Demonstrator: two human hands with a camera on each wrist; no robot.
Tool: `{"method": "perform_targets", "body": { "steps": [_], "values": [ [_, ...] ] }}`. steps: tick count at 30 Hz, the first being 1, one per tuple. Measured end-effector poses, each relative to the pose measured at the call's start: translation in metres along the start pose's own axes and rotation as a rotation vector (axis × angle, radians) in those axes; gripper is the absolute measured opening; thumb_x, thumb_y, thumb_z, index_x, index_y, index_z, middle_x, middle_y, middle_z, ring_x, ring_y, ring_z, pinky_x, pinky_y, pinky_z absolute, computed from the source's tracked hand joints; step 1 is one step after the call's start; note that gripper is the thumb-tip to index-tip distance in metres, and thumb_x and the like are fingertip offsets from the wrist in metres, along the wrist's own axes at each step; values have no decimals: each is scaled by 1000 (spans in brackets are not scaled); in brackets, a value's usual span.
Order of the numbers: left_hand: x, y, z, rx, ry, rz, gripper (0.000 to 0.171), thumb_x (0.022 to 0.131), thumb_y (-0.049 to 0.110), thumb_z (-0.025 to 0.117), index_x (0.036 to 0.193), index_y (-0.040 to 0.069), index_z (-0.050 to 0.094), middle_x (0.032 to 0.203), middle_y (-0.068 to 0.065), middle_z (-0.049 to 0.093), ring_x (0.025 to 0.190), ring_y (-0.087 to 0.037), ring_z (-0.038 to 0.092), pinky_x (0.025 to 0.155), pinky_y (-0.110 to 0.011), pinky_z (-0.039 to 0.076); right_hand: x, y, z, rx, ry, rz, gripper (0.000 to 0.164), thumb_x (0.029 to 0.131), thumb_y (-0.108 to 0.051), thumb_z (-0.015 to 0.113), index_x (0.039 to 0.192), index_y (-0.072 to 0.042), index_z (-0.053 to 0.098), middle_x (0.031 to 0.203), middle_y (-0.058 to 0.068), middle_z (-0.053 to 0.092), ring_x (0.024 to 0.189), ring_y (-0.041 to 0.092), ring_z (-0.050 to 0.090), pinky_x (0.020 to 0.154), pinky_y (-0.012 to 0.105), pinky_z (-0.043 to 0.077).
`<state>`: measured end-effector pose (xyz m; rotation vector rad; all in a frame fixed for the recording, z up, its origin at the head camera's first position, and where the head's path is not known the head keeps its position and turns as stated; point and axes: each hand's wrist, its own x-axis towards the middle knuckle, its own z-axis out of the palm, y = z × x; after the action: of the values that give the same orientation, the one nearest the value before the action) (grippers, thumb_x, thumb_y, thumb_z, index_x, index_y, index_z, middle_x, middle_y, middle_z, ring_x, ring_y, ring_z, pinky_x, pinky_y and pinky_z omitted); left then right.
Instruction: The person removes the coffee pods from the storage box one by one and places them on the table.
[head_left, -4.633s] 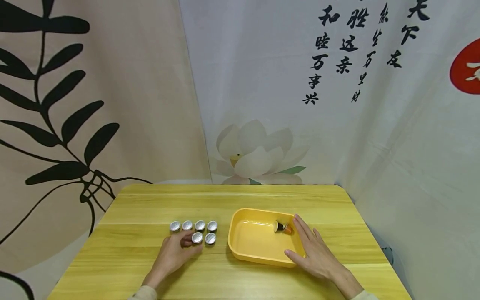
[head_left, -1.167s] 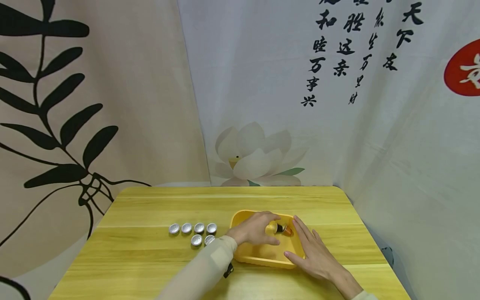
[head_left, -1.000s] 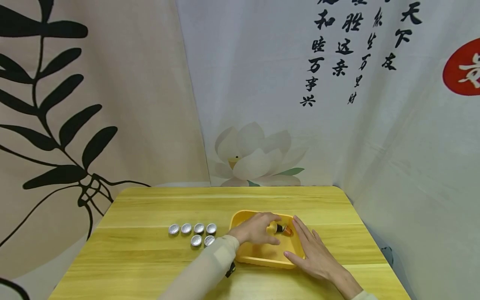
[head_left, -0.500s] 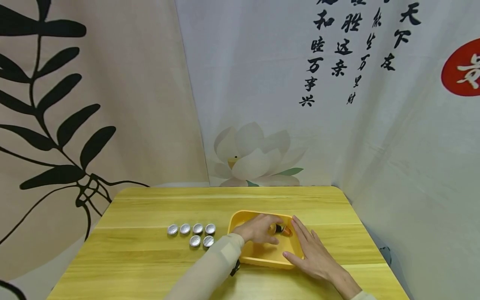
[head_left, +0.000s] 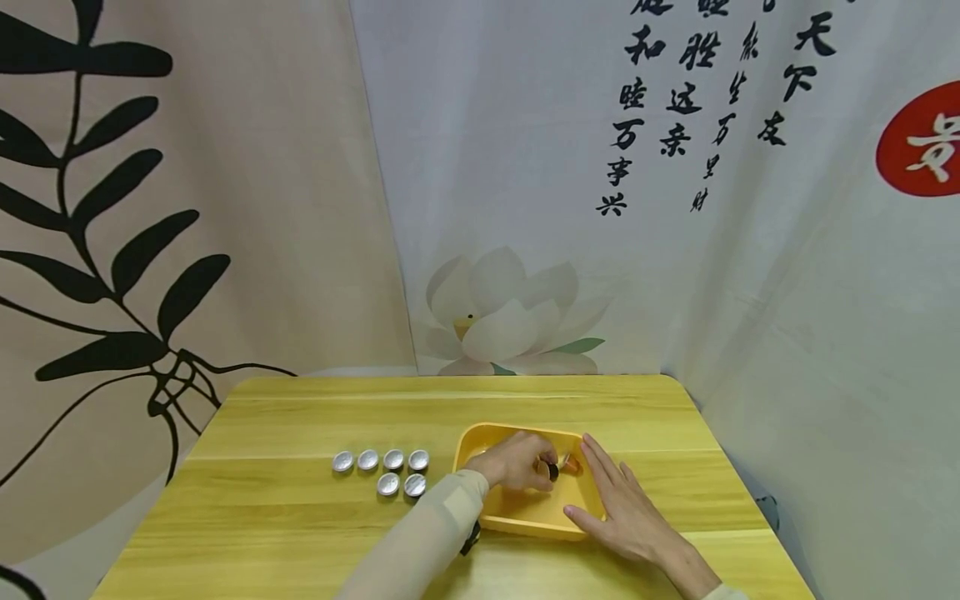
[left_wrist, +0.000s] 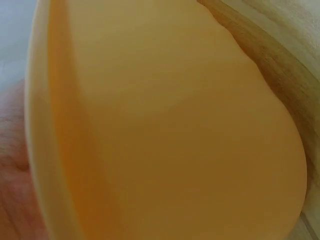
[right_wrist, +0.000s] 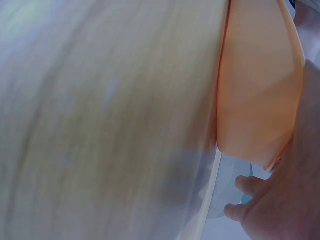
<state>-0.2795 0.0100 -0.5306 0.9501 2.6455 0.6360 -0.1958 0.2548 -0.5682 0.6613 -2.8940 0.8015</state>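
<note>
My left hand [head_left: 514, 461] reaches into the yellow plastic tray [head_left: 525, 526], its fingers and thumb pinching a black coffee capsule [head_left: 553, 472]. Just right of it, an orange capsule [head_left: 572, 465] lies on its side on the tray floor. My right hand [head_left: 628, 515] rests along the tray's right rim with fingers straight and thumb spread. In the left wrist view the tray wall [left_wrist: 185, 120] hides the capsules and most of the hand. The right wrist view has the hand [right_wrist: 282, 202] beside the tray's outer side [right_wrist: 260, 85].
Left of the tray, several silver-lidded capsules [head_left: 387, 484] stand in two rows on the wooden table [head_left: 247, 517]. The left sleeve [head_left: 423, 529] crosses the tray's near left corner. A printed curtain [head_left: 525, 183] hangs behind the table's far edge.
My left hand moved from the capsules on the table into the tray. Its fingers have since curled in on the black capsule, which has shifted slightly nearer. The right hand stays at the rim.
</note>
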Motion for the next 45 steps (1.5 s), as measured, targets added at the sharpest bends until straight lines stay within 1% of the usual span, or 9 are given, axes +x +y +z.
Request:
{"method": "perform_targets", "body": {
  "steps": [4,6,7,11,14,23,34,39,45],
  "values": [
    [0,0,1,3,12,5,35,98,27,92,127,12,82,126,1,84,106,-6,74,98,-24,64,0,1,1,11,0,-2,101,108,-57,71,181,-9,21,192,8,17,169,46,39,130,85,25],
    [2,-3,6,23,23,6,34,97,26,93,126,13,82,124,2,85,103,-5,74,95,-25,65,0,1,1,14,-1,-3,101,108,-57,70,181,-8,21,192,8,17,169,46,39,131,85,25],
    [0,1,2,11,17,-11,34,96,26,94,125,12,82,123,2,85,102,-4,74,95,-24,65,0,1,1,15,-2,-4,101,108,-58,70,181,-8,20,192,8,16,169,46,39,131,85,25],
    [-1,3,2,24,20,-37,33,95,26,95,123,13,83,118,3,85,96,-3,72,91,-23,64,-1,2,2,13,-5,-6,100,109,-58,69,181,-8,20,192,7,16,168,46,39,131,85,25],
    [-4,8,-2,20,16,-60,33,94,26,96,121,13,83,113,5,84,92,-1,68,89,-21,62,0,3,2,8,-2,-6,100,109,-57,70,181,-9,20,192,7,16,169,46,39,131,85,25],
    [-11,8,-10,-31,12,-68,28,94,23,96,117,12,84,109,4,84,94,-3,71,89,-21,63,0,3,2,-8,5,-8,101,108,-58,70,181,-10,20,192,7,17,168,46,40,132,84,26],
    [-23,8,-25,-69,27,-17,21,95,21,94,111,13,83,112,3,85,101,-4,73,95,-21,61,0,3,2,10,-4,-2,101,109,-58,69,181,-10,19,192,8,15,168,48,40,131,86,24],
    [-31,9,-31,-104,45,37,19,96,18,91,112,11,83,112,0,85,95,-3,74,89,-18,60,0,2,2,10,-9,2,101,108,-58,69,181,-10,19,192,8,15,168,48,39,131,85,24],
    [-42,8,-42,-150,57,77,18,99,17,89,114,10,82,112,-3,83,95,-7,79,86,-15,61,0,1,1,10,-6,1,101,108,-59,69,182,-11,19,192,8,15,168,48,39,131,86,24]
  ]
}}
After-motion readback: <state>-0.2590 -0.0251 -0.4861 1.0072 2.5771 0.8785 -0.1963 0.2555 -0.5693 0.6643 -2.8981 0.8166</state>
